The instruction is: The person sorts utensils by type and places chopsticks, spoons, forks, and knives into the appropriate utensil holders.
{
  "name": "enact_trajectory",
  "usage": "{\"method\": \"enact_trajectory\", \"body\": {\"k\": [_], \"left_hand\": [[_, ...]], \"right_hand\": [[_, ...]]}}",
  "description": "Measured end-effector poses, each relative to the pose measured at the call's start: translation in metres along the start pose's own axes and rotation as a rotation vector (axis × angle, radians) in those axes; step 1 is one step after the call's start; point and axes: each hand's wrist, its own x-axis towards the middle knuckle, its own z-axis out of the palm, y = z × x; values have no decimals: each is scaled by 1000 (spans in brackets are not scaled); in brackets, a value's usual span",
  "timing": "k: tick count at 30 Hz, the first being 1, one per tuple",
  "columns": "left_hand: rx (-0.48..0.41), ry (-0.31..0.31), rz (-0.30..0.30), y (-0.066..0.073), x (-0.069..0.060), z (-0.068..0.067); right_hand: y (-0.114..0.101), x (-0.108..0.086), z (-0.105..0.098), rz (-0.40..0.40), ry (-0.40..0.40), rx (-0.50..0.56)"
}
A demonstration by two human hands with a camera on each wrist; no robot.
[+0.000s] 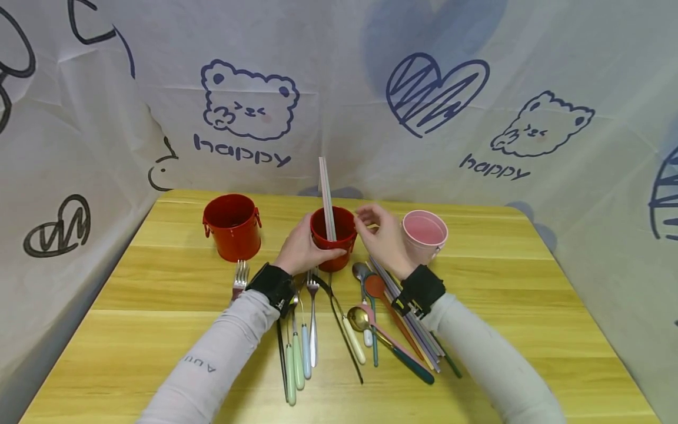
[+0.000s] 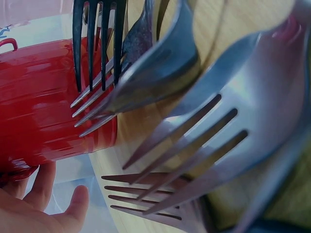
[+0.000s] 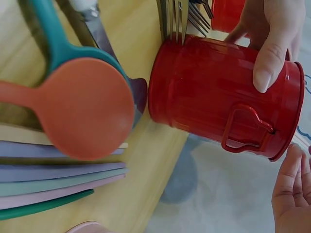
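Note:
My left hand holds the middle red bucket, thumb across its front below the rim. Several pale chopsticks stand upright inside this bucket, leaning slightly left. On the other side, my right hand is beside the bucket's rim with its fingers loosely bent and nothing visible in them. In the right wrist view its fingertips come close to the rim; whether they touch cannot be told. Forks with steel heads lie in front of the bucket, large in the left wrist view.
Another red bucket stands at the left, and a pink bucket at the right. Green- and blue-handled cutlery, an orange spoon, a gold spoon and more chopsticks lie in front. A drawn-on white sheet hangs behind.

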Motion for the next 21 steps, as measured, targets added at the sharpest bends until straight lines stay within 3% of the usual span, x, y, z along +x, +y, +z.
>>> {"method": "enact_trajectory", "body": {"k": [9,21], "left_hand": [[-9,5,-9,-2,1,1],[-15,1,-21,-1,1,1]], "right_hand": [[2,-18,-10,36,-49,8],[5,-46,-31,63,-247,-10]]}}
